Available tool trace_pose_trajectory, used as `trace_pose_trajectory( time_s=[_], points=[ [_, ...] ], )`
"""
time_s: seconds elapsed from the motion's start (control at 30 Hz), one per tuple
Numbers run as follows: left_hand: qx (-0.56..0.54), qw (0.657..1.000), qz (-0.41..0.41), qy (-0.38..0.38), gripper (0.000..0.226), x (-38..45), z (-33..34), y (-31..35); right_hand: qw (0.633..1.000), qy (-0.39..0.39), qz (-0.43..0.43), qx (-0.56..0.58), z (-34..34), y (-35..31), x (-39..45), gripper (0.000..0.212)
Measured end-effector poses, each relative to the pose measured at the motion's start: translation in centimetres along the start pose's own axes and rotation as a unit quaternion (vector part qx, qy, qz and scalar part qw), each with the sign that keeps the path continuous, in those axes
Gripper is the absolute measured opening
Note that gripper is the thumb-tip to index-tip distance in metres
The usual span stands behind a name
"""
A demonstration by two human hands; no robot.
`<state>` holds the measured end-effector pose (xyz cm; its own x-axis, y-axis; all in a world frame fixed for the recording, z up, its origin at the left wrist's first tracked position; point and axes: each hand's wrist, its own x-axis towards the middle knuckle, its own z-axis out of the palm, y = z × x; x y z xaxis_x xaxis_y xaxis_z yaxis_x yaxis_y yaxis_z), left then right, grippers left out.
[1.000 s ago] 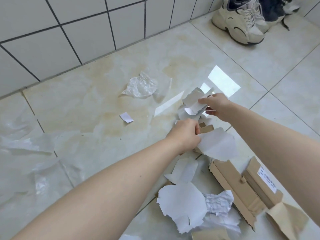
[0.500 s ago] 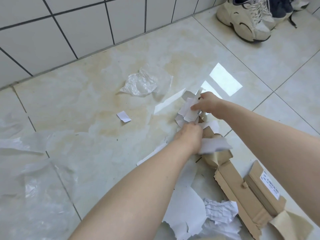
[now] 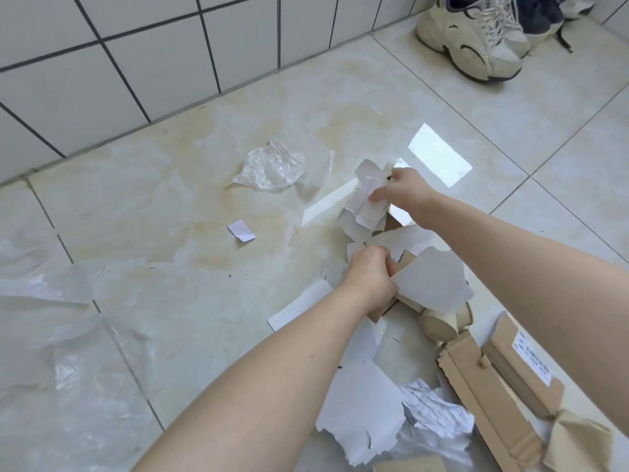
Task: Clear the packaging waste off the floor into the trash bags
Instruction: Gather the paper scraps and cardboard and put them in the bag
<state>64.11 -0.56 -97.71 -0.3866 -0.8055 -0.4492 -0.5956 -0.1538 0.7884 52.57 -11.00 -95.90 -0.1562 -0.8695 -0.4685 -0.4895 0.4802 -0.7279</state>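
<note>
Along the left edge of the frame, clear plastic sheeting [image 3: 51, 294] lies flat on the floor [image 3: 170, 206], untouched, and a crumpled plastic wrap [image 3: 272, 166] sits at upper centre with a small paper scrap [image 3: 241, 230] below it. At centre, the left hand [image 3: 369, 279] has its fingers curled, pinching a torn grey-white sheet [image 3: 432, 284]; half a second ago that sheet hung lower and edge-on, and now it is lifted and turned flat toward the camera, with cardboard bits under it. Just above, the right hand [image 3: 405, 190] pinches a folded white carton piece [image 3: 366, 202] between thumb and fingers; it has crept a little up and left, gathering more of the stack. At lower right, torn paper [image 3: 360, 417], a crumpled receipt [image 3: 432, 413] and a flattened cardboard box [image 3: 490, 396] still lie on the floor, and sneakers [image 3: 476, 39] stand at upper right. No trash bag is in view, so I judge the work to be at the gathering stage: both hands are loaded, but most of the waste remains.
</note>
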Motion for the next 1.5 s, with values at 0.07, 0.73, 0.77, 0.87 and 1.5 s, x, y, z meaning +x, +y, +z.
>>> trace_pose_trajectory(
  time_s=[0.07, 0.73, 0.77, 0.87, 1.5],
  points=[
    [-0.018, 1.000, -0.002, -0.013, 0.019, -0.5, -0.5, -0.3, 1.000, -0.007, -0.001, -0.003, -0.2, -0.5, -0.1, 0.026],
    [-0.041, 0.998, -0.032, -0.034, 0.022, -6.4, -7.8, -7.3, 0.956, -0.055, 0.036, -0.286, 4.8, -1.5, -1.9, 0.044],
    [-0.046, 0.998, -0.033, -0.034, 0.022, -6.4, -8.0, -7.4, 0.956, -0.059, 0.036, -0.285, 4.9, -1.6, -1.9, 0.043],
    [-0.050, 0.998, -0.035, -0.030, 0.022, -6.4, -8.4, -7.7, 0.965, -0.062, 0.040, -0.251, 5.2, -1.4, -2.0, 0.044],
    [-0.017, 0.999, -0.048, 0.002, 0.021, -8.9, -11.8, -8.1, 0.990, 0.013, -0.066, -0.122, 3.4, -5.2, -3.9, 0.017]
  ],
)
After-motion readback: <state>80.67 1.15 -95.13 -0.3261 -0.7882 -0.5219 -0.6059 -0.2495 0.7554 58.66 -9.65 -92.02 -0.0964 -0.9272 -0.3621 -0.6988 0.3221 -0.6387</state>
